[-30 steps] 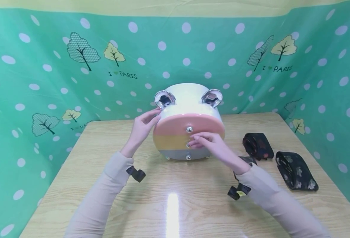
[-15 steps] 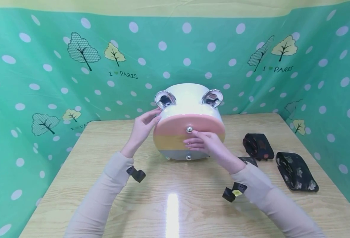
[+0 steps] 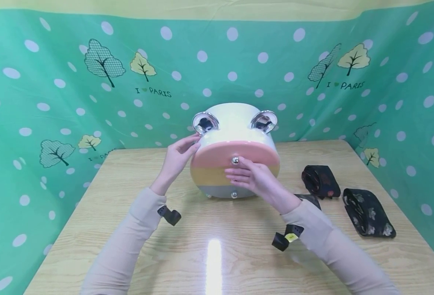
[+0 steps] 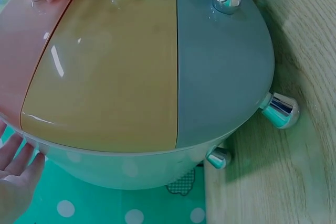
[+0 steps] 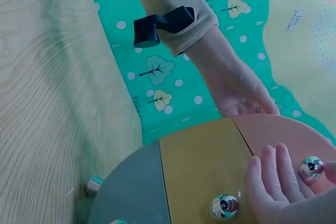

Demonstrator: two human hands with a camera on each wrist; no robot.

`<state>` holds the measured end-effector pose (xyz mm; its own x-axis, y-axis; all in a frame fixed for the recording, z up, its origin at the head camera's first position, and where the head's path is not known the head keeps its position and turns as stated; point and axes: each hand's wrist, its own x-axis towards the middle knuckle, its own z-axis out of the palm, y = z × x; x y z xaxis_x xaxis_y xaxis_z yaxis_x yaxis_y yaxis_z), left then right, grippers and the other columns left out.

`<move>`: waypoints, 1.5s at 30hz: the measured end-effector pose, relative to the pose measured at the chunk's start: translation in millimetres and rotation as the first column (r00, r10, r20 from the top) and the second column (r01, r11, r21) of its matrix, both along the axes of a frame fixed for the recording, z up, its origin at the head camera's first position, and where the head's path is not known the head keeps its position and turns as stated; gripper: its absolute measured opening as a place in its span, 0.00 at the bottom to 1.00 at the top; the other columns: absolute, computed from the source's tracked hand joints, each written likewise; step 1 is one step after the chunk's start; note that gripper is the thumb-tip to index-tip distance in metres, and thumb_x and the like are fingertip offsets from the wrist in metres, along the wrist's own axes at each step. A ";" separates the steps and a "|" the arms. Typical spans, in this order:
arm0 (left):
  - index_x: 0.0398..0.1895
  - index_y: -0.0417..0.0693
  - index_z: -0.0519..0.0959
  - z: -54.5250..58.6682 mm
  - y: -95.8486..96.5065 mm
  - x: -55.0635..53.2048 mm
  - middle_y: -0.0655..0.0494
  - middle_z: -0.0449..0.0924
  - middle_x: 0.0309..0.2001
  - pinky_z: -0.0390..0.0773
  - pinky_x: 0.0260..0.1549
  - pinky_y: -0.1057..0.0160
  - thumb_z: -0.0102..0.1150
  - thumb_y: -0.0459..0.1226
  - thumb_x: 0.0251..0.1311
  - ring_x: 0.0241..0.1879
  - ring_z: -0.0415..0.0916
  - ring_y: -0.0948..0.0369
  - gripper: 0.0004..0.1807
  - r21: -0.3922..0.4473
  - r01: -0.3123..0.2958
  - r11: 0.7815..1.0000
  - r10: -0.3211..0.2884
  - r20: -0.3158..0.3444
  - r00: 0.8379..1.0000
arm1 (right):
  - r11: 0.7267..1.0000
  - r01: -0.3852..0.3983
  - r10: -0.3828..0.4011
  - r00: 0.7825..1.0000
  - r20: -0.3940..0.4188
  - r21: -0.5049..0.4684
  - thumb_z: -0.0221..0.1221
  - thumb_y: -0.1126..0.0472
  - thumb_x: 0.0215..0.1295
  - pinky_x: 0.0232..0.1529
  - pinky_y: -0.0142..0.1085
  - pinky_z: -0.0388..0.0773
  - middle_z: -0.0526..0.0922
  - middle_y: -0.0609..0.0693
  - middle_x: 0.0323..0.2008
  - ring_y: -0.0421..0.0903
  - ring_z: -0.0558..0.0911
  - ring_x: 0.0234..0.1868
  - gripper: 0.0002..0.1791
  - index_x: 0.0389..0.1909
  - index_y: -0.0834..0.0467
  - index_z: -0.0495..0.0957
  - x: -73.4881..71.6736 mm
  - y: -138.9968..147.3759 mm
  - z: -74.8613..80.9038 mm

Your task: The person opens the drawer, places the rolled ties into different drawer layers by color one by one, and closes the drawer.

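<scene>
A rounded white drawer box [image 3: 235,119] with two chrome ears stands on the table. Its front has pink, yellow and grey-blue drawers, each with a round chrome knob. My right hand [image 3: 259,179] has thumb and forefinger at the top knob [image 5: 312,167] of the pink drawer [image 5: 281,132], the knob between them. Its other fingers stretch out across the yellow drawer [image 4: 113,72]. With fingers extended, my left hand [image 3: 178,159] rests against the box's left side, below the left ear [image 3: 205,123]. The left wrist view shows that hand's fingertips at the box's edge.
Folded dark fabric bundles lie on the right of the wooden table [image 3: 128,246]: a plain one [image 3: 321,181], a flowered one [image 3: 368,213] and another [image 3: 309,200] partly hidden behind my right wrist. A green dotted curtain [image 3: 165,102] hangs behind and along both sides.
My right hand has risen from near the middle knob to the top knob, its fingers spreading over the yellow drawer. The left hand and the box have stayed in place.
</scene>
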<state>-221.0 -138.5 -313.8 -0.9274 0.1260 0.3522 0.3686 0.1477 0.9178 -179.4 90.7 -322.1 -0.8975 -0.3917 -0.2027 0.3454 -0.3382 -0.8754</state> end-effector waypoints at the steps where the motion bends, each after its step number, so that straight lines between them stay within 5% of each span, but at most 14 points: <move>1: 0.49 0.31 0.71 2.6 0.9 2.2 0.44 0.68 0.57 0.65 0.57 0.64 0.54 0.33 0.57 0.57 0.65 0.54 0.18 -0.001 0.002 1.000 -0.002 0.003 1.000 | 1.000 0.007 -0.007 1.000 0.013 -0.012 0.47 0.53 0.66 0.54 0.44 0.70 0.80 0.59 0.42 0.52 0.78 0.46 0.26 0.58 0.66 0.60 -0.3 -0.6 0.1; 14: 0.48 0.35 0.74 -11.9 -2.3 -11.2 0.49 0.70 0.56 0.66 0.56 0.66 0.56 0.37 0.56 0.56 0.67 0.59 0.19 0.019 -0.005 1.000 0.006 -0.021 1.000 | 0.986 0.103 -0.083 0.985 0.149 -0.129 0.49 0.54 0.64 0.54 0.39 0.71 0.74 0.60 0.49 0.49 0.78 0.47 0.24 0.56 0.62 0.62 -0.4 -7.0 2.1; 22: 0.48 0.36 0.74 -12.3 -1.8 -10.9 0.50 0.70 0.56 0.67 0.55 0.67 0.56 0.38 0.56 0.55 0.68 0.59 0.19 0.018 -0.009 1.000 0.010 -0.015 1.000 | 0.986 0.092 -0.073 0.988 0.139 -0.140 0.46 0.55 0.66 0.56 0.36 0.68 0.65 0.63 0.57 0.52 0.68 0.58 0.26 0.62 0.63 0.57 3.4 -8.5 2.9; 45: 0.48 0.36 0.74 -11.5 -2.7 -9.6 0.49 0.71 0.56 0.68 0.55 0.65 0.56 0.38 0.56 0.55 0.68 0.58 0.19 0.002 -0.012 1.000 0.012 -0.018 1.000 | 0.990 0.068 -0.048 0.987 0.154 -0.125 0.47 0.55 0.66 0.55 0.38 0.70 0.70 0.62 0.54 0.52 0.72 0.54 0.26 0.60 0.62 0.57 27.2 -2.3 2.0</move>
<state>-230.6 -141.2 -325.3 -0.9225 0.1139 0.3688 0.3829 0.1501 0.9115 -152.2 88.4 -320.1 -0.8827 -0.3716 -0.2877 0.4458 -0.4683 -0.7629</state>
